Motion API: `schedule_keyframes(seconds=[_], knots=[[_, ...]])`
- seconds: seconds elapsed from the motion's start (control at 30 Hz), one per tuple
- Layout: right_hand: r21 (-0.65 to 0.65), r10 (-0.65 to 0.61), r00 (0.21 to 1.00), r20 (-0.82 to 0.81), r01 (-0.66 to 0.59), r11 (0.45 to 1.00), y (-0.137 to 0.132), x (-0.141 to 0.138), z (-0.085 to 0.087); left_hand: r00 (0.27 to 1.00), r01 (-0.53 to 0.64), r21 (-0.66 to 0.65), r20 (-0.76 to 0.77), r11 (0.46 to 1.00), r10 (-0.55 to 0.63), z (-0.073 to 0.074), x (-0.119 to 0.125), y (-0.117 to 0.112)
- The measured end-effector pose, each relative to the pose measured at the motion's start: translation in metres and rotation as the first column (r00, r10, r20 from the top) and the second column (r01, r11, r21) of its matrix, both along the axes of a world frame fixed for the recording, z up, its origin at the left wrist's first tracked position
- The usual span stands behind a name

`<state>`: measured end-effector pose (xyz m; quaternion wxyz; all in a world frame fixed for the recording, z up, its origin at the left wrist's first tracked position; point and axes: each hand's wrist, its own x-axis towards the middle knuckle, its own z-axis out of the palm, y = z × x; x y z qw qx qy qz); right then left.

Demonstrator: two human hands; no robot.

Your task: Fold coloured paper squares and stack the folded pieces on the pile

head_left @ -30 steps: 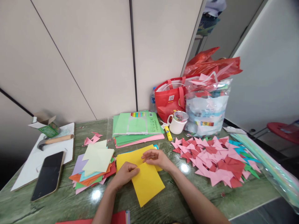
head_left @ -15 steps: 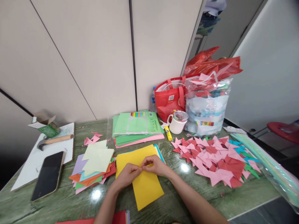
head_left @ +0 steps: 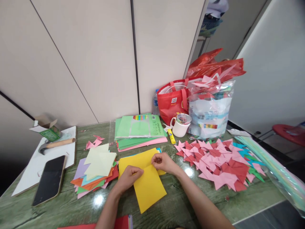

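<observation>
A yellow sheet of paper (head_left: 150, 189) lies slanted over more yellow paper (head_left: 128, 159) in front of me. My right hand (head_left: 164, 163) is closed in a pinch at the sheet's upper right corner. At its upper left edge, my left hand (head_left: 130, 178) is closed on the paper, thumb on top. Blue paper (head_left: 159, 149) peeks out behind the yellow stack. Left of my hands sits a loose pile of small coloured sheets, with pale yellow squares (head_left: 101, 162) on top.
Folded pink and red paper pieces (head_left: 219, 162) spread to the right. Behind stand packaged green paper (head_left: 140, 127), a glue stick (head_left: 171, 136), a white mug (head_left: 181, 125), a red bag (head_left: 172, 103) and a clear bag (head_left: 209, 111). A phone (head_left: 49, 179) and hammer (head_left: 57, 144) lie left.
My right hand has moved right and slightly up, away from my left, along the yellow sheet's top edge. The left hand has barely moved.
</observation>
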<state>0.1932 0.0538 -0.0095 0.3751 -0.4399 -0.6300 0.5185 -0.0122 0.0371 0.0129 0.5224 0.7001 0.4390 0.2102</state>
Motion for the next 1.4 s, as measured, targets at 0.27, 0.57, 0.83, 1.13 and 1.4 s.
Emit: schedule_keyframes(seconds=[0.27, 0.57, 0.83, 1.13, 1.4], knots=[[-0.082, -0.045, 0.989, -0.141, 0.034, 0.996, 0.0, -0.004, 0.004, 0.995, -0.099, -0.014, 0.015, 0.995, 0.1, 0.001, 0.002, 0.001], [-0.02, -0.117, 0.99, -0.076, 0.115, 0.993, 0.004, 0.001, -0.001, 0.977, -0.127, -0.228, 0.14, 0.965, 0.162, 0.001, 0.004, -0.003], [-0.072, -0.233, 0.96, -0.154, 0.224, 0.972, 0.007, 0.004, -0.001, 0.937, -0.161, -0.283, 0.257, 0.946, 0.236, 0.005, -0.003, -0.003], [-0.089, -0.221, 0.939, -0.264, 0.204, 0.975, 0.006, -0.01, -0.011, -0.091, -0.919, -0.329, 0.711, 0.216, 0.697, 0.011, -0.023, 0.014], [0.126, -0.055, 0.998, 0.01, 0.053, 0.991, -0.005, -0.016, -0.007, -0.151, -0.869, -0.426, 0.714, 0.253, 0.684, 0.008, -0.018, 0.016]])
